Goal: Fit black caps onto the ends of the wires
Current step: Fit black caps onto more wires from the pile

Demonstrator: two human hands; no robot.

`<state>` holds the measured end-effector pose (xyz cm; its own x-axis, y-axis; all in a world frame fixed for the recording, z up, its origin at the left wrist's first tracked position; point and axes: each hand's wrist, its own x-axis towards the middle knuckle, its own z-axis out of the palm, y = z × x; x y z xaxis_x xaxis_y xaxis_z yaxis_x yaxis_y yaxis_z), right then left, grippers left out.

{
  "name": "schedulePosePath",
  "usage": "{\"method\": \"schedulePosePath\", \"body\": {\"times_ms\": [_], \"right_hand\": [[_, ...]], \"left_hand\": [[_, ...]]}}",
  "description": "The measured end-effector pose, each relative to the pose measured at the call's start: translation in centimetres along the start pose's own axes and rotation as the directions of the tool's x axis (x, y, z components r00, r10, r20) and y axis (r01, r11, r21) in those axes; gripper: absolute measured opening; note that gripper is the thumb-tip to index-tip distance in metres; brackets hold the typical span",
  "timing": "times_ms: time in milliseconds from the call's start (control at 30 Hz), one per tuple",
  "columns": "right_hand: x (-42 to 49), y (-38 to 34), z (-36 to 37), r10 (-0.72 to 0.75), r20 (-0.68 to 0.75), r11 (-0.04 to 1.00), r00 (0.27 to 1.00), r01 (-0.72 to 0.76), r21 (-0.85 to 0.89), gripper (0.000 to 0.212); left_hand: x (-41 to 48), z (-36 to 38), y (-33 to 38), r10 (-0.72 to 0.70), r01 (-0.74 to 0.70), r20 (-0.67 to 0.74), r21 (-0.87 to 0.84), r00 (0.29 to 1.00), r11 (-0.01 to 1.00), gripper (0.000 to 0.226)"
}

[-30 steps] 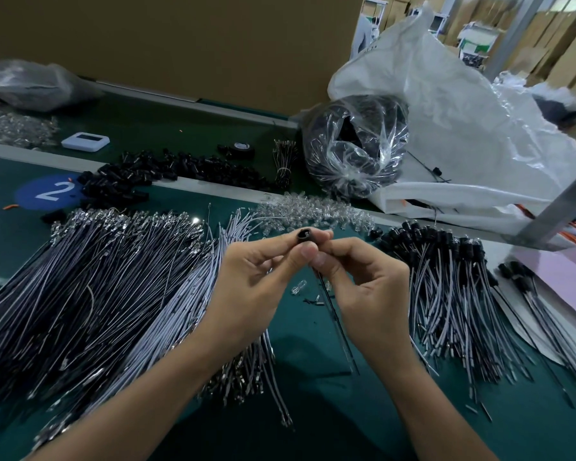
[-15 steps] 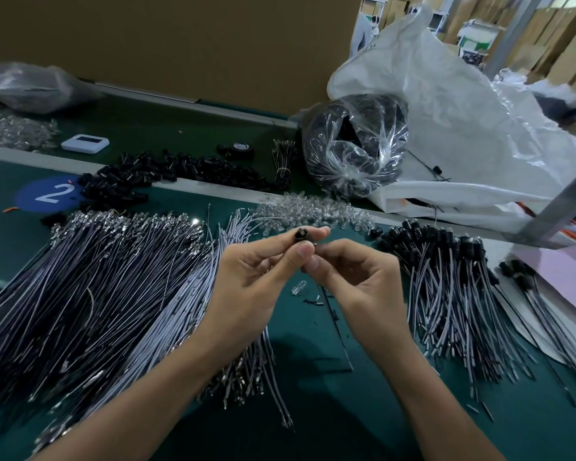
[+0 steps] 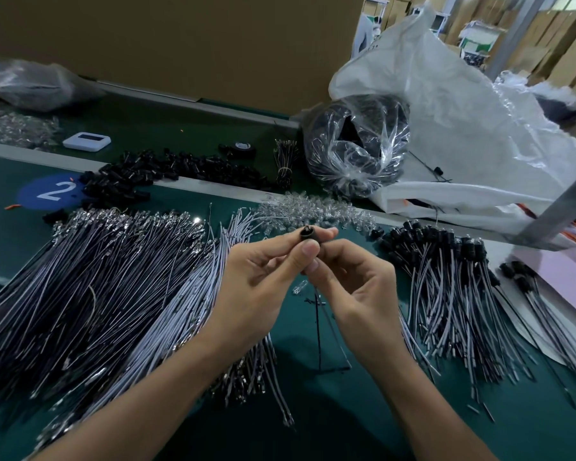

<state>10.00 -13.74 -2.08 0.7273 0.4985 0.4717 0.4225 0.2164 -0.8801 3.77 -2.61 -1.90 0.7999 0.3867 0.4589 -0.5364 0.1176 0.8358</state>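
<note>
Green bench [image 3: 0, 234]: wire heaps [image 3: 97, 294] flank hands [image 3: 256, 287] [image 3: 356, 294] pinching black cap [image 3: 308, 235].

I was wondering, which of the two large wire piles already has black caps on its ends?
The right-hand pile: black caps sit on its far ends, whereas the left-hand pile ends in bare, glinting tips.

- My left hand [image 3: 263, 281] is up, thumb and forefinger pinching a cap [image 3: 308, 235].
- My right hand [image 3: 356, 294] touches it, fingers [image 3: 341, 249] curled, pinching a wire [image 3: 318, 327].
- Both forearms angle in from below, converging.
</note>
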Motion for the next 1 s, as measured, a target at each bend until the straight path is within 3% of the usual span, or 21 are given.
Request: {"method": "schedulePosePath", "body": {"times_ms": [233, 600, 833, 1000], "right_hand": [[0.21, -0.04, -0.09, 0.015, -0.022, 1.000, 1.000, -0.014, 0.022, 0.011], [0.25, -0.13, -0.35, 0.085, -0.018, 0.991, 0.996, -0.083, 0.106, 0.027], [0.23, -0.57, -0.14, 0.087, 0.075, 0.977, 0.993, -0.100, 0.187, 0.018], [0.41, -0.50, -0.11, 0.111, 0.028, 0.980, 0.993, -0.115, 0.165, 0.018]], "left_hand": [[-0.03, -0.23, -0.12, 0.013, -0.012, -0.022, 0.007, 1.000, 1.000, 0.023], [-0.05, -0.35, -0.29, 0.011, -0.011, 0.031, -0.004, 0.999, 1.000, 0.024], [-0.19, -0.15, -0.44, -0.014, 0.014, 0.004, -0.009, 1.000, 1.000, 0.026], [-0.18, 0.01, -0.39, -0.009, 0.008, -0.030, -0.031, 1.000, 0.999, 0.026]]}}
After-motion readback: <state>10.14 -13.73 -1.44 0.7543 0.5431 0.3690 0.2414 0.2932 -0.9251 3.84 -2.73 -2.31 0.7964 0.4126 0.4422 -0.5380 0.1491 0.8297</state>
